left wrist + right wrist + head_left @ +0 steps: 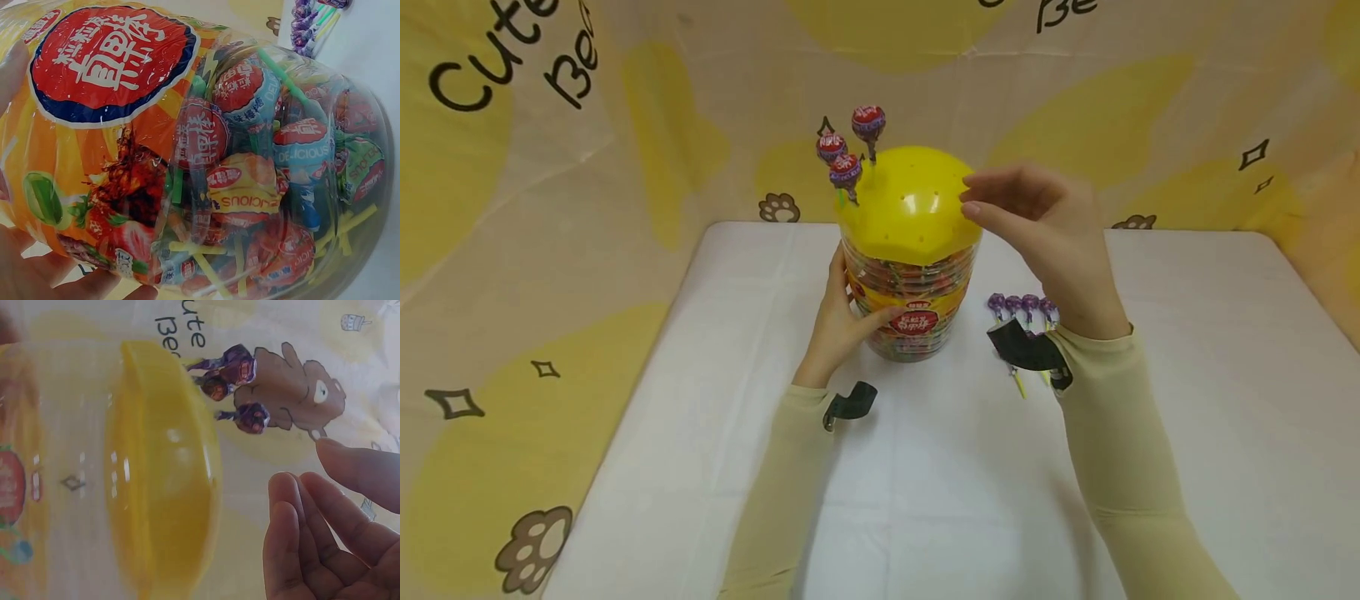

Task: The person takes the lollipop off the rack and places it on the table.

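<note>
A clear plastic jar (pixel 913 343) full of wrapped lollipops, with an orange and red label, stands on the table under a domed yellow lid (pixel 917 200). My left hand (pixel 842 329) holds the jar's left side, thumb across the front and fingers round the side; the left wrist view shows the wrapped lollipops (pixel 247 187) inside. Three purple and red lollipops (pixel 868 125) stick up from small holes in the lid's left part. Beside the lid's right edge, my right hand (pixel 1056 237) is raised. The right wrist view shows nothing between its thumb and fingers.
Several purple-wrapped lollipops (pixel 1013 305) lie in a row on the white table (pixel 700 467), right of the jar and partly hidden by the right wrist's black strap (pixel 1026 346). A yellow printed cloth (pixel 925 75) hangs behind and at the sides.
</note>
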`<move>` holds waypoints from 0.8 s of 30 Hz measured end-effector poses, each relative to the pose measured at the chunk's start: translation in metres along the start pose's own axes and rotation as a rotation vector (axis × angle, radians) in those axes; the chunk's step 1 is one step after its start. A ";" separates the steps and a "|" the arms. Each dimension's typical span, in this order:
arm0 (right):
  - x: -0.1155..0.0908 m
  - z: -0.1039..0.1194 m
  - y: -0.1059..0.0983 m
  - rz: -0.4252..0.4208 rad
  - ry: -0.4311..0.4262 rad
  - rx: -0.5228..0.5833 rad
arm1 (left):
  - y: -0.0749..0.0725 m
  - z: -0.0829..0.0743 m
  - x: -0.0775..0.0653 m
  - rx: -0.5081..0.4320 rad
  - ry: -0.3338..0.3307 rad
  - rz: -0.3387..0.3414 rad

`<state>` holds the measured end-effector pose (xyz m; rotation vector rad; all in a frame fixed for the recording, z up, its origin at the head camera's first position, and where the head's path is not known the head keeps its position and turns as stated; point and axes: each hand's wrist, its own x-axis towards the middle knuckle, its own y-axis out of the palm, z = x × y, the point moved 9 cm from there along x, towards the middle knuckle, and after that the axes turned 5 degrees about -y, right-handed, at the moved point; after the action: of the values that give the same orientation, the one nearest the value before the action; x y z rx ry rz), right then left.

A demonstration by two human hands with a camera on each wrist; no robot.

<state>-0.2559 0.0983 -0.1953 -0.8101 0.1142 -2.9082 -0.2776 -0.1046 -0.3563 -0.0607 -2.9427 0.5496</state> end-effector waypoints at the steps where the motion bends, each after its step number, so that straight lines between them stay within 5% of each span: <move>1: 0.003 0.002 0.002 -0.001 -0.012 0.006 | 0.000 0.000 0.000 -0.002 0.005 -0.001; 13: 0.043 0.016 0.038 -0.005 -0.049 -0.025 | 0.000 0.002 0.001 -0.010 -0.012 0.005; 24: 0.062 0.013 0.071 0.074 -0.090 -0.095 | 0.000 0.003 0.001 0.006 -0.033 0.010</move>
<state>-0.2949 0.0189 -0.1599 -0.9291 0.2694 -2.8103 -0.2790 -0.1058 -0.3590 -0.0664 -2.9747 0.5656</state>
